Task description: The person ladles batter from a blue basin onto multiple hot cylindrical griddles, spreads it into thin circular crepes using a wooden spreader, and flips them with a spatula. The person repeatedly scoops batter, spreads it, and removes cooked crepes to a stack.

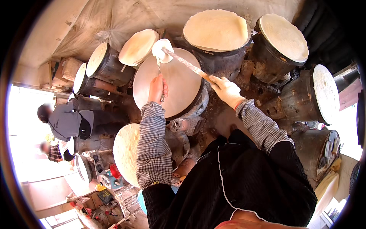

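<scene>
My left hand (156,88) is bare and grips a slim metal utensil (159,65), probably a spoon or scraper. Its tip reaches the white, batter-coated head (163,51) of a long wooden stick; I cannot tell whether that head is a ladle or a lump. In a cream work glove with a red cuff edge, my right hand (228,91) holds the lower end of this stick (190,65), which is crusted with dried batter. Both tools are above a large round griddle (178,100), whose pale surface looks bare. White material hangs between the stick's head and the utensil.
Dark drum stoves stand around me, several topped with thin round flatbreads, such as one flatbread (216,30) ahead and another flatbread (127,151) by my left forearm. At left, a person in grey (68,118) stands among stoves; a person in plaid (54,153) is farther off.
</scene>
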Demonstrator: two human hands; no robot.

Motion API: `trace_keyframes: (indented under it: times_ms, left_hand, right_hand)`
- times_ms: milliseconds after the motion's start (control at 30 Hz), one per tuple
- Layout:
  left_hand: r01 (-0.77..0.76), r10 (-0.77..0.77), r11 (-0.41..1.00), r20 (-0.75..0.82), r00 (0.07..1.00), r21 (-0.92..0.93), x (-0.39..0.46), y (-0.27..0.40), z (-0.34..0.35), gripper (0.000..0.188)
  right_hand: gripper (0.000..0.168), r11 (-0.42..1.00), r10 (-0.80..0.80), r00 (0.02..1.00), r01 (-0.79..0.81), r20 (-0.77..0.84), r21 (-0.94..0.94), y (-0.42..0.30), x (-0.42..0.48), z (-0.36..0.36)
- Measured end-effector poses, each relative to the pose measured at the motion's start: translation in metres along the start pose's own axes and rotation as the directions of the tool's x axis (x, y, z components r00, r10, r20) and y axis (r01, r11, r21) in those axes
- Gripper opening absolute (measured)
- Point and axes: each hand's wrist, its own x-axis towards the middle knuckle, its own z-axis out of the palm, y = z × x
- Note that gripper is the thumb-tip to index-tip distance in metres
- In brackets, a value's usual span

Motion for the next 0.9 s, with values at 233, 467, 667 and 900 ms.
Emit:
trace_keyframes:
  times_ms: [233, 467, 667, 900]
  left_hand:
    - [-0.043, 0.075, 0.989, -0.239, 0.968, 0.14, 0.034, -0.029, 0.0, 0.031]
    - [-0.118, 0.439, 0.764, -0.377, 0.816, 0.635, 0.031, -0.043, -0.024, 0.034]
    - [-0.097, 0.531, 0.67, -0.384, 0.756, 0.736, 0.014, -0.049, -0.033, 0.029]
    - [-0.113, 0.561, 0.672, -0.404, 0.723, 0.732, -0.007, -0.062, -0.054, 0.029]
  right_hand:
    - [0.033, 0.997, 0.072, 0.991, -0.076, 0.114, 0.032, 0.009, 0.026, 0.003]
    - [0.034, 0.989, 0.017, 0.996, -0.03, 0.086, 0.145, 0.028, 0.054, 0.0]
    - [0.033, 0.999, 0.029, 0.983, -0.023, 0.183, -0.034, 0.022, 0.06, 0.016]
    - [0.037, 0.995, 0.066, 0.961, -0.082, 0.267, 0.049, -0.015, 0.08, -0.003]
